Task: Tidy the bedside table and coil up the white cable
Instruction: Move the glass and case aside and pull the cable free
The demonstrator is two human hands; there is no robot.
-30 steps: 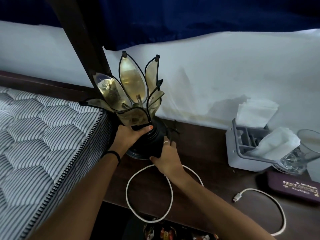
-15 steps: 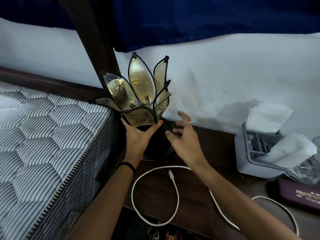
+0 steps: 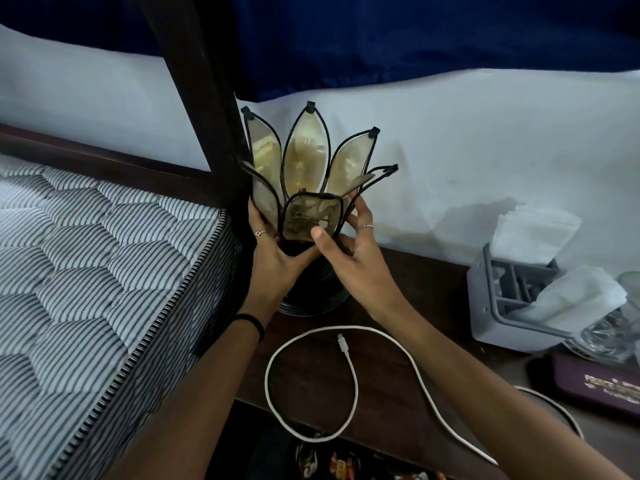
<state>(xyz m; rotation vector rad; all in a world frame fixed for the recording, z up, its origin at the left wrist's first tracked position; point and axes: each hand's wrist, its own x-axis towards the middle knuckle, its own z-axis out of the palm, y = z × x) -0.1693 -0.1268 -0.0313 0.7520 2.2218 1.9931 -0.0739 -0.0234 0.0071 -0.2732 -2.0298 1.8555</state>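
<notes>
Since the earlier frame the right hand (image 3: pixel 353 258) has joined the left hand (image 3: pixel 277 251) on the petal lamp (image 3: pixel 308 188); fingers of both curl around its glass shade. Lamp positioning seems in hand. The white cable (image 3: pixel 349 372) lies loose on the near table (image 3: pixel 433 296), needing coiling next.

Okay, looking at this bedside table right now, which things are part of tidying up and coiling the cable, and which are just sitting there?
Part of the job:
white cable, uncoiled on the bedside table
petal lamp, gripped by the left hand and right hand
grey tissue holder
drinking glass
purple case

Just lying about:
striped mattress
dark bedpost
blue curtain
</notes>
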